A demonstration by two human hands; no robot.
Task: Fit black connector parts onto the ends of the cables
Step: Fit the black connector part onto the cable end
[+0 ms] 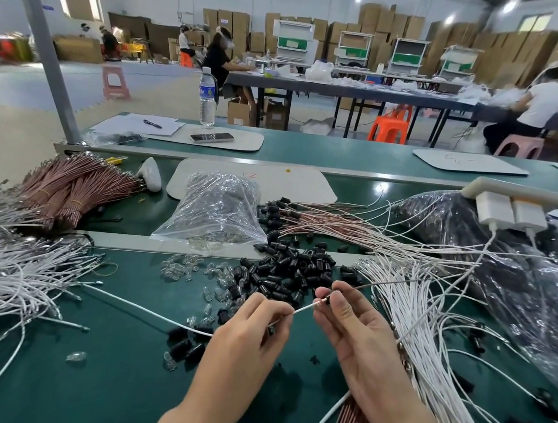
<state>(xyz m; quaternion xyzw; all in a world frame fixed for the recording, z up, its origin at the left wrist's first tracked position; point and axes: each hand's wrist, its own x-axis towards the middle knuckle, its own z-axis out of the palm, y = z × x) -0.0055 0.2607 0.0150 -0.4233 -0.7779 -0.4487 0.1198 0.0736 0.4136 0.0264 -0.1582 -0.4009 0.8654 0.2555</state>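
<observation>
Thin white cable (305, 308) pinched by left hand (248, 325) over green belt (110, 366); small black connector part (327, 299) pinched by right hand (355, 326) at its tip. Loose connector pile (285, 270) behind, white cable bundle (430, 334) right.

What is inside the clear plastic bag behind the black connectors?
Small clear plastic parts lie at the lower edge of the clear plastic bag; creases and glare hide the rest.
</observation>
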